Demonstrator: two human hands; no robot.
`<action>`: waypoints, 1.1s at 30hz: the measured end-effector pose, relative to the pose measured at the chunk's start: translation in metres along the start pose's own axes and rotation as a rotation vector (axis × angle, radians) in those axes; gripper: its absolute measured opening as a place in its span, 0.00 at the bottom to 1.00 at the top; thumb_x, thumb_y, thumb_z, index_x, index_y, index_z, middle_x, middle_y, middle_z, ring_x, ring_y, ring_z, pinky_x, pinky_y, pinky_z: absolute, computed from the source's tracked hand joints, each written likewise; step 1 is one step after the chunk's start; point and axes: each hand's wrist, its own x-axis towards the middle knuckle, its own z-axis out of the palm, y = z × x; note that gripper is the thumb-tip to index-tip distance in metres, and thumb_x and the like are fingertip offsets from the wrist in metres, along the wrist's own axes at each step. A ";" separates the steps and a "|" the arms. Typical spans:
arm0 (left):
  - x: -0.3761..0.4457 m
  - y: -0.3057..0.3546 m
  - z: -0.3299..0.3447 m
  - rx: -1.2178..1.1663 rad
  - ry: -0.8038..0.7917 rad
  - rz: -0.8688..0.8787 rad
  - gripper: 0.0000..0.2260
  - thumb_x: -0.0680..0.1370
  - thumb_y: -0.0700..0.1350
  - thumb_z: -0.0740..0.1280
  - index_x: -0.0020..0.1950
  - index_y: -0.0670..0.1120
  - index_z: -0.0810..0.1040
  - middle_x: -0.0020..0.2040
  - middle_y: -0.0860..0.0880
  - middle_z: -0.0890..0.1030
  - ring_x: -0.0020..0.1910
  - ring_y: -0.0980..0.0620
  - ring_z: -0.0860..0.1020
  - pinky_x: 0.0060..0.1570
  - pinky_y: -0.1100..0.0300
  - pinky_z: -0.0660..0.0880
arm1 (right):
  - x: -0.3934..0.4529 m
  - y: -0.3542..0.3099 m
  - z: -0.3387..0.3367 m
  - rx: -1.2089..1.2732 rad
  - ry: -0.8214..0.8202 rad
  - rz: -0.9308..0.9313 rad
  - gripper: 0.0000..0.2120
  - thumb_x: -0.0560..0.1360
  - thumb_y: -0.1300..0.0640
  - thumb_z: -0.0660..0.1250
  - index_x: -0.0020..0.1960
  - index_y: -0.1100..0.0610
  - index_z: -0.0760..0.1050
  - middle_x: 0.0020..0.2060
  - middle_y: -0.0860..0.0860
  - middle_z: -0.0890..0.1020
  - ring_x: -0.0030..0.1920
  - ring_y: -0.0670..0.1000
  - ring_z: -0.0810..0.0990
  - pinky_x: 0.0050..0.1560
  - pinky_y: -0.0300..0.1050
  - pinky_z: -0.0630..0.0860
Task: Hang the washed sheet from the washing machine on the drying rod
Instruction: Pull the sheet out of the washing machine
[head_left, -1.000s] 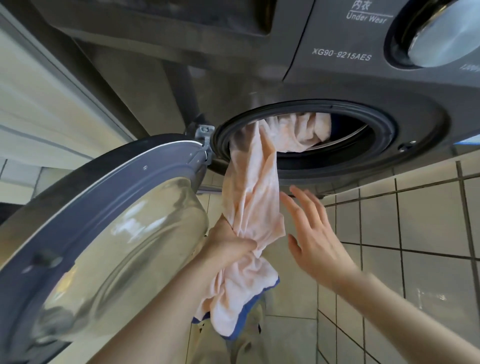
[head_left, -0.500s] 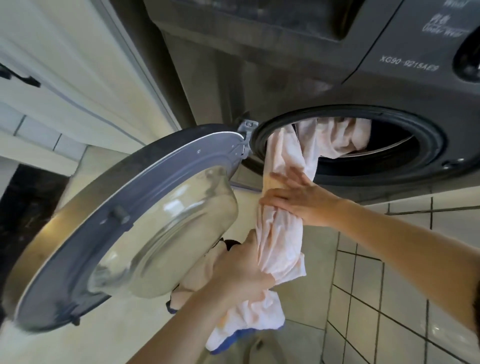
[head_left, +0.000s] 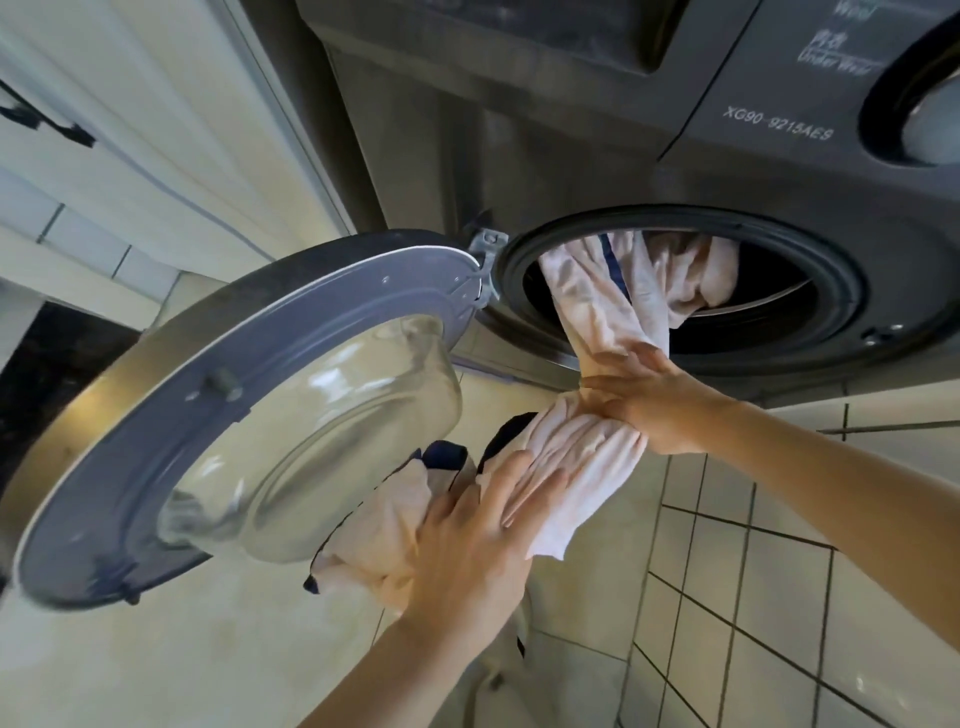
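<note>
A pale pink sheet (head_left: 597, 322) with a dark blue border trails out of the round opening of the dark grey washing machine (head_left: 571, 156) and hangs down in front of it. My right hand (head_left: 654, 410) grips the gathered sheet just below the opening's rim. My left hand (head_left: 478, 540) lies lower on the bunched sheet, its fingers stretched flat across the cloth. More of the sheet stays inside the drum. A bundle of it sags under my left hand, beside the door.
The machine's round door (head_left: 249, 415), with its bulging glass, stands wide open on the left, close to my left forearm. White tiles (head_left: 779, 597) cover the floor at lower right. A pale cabinet front (head_left: 156, 156) runs along the left.
My right hand went from reaching, open, to gripping the sheet below the opening. My left hand's grip has loosened, its fingers now flat on the cloth. More sheet has come out.
</note>
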 end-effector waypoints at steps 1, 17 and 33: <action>-0.001 -0.002 0.000 0.033 -0.002 0.022 0.33 0.65 0.38 0.69 0.70 0.54 0.70 0.67 0.50 0.73 0.52 0.43 0.79 0.52 0.47 0.75 | -0.004 0.004 -0.003 0.028 -0.036 0.002 0.33 0.70 0.56 0.69 0.72 0.43 0.64 0.71 0.43 0.65 0.76 0.54 0.50 0.72 0.62 0.43; 0.032 0.023 -0.015 0.180 -0.037 0.117 0.47 0.64 0.39 0.69 0.77 0.58 0.50 0.78 0.49 0.57 0.73 0.40 0.63 0.30 0.55 0.76 | -0.031 -0.040 -0.020 0.193 0.335 0.238 0.28 0.66 0.54 0.71 0.64 0.57 0.67 0.47 0.54 0.83 0.48 0.58 0.82 0.59 0.55 0.69; 0.037 0.010 0.000 0.139 0.121 0.148 0.22 0.73 0.46 0.63 0.66 0.58 0.70 0.56 0.54 0.76 0.52 0.47 0.74 0.25 0.58 0.72 | -0.054 -0.081 -0.066 1.500 0.248 0.256 0.39 0.65 0.60 0.79 0.67 0.46 0.60 0.52 0.49 0.82 0.48 0.48 0.82 0.50 0.46 0.80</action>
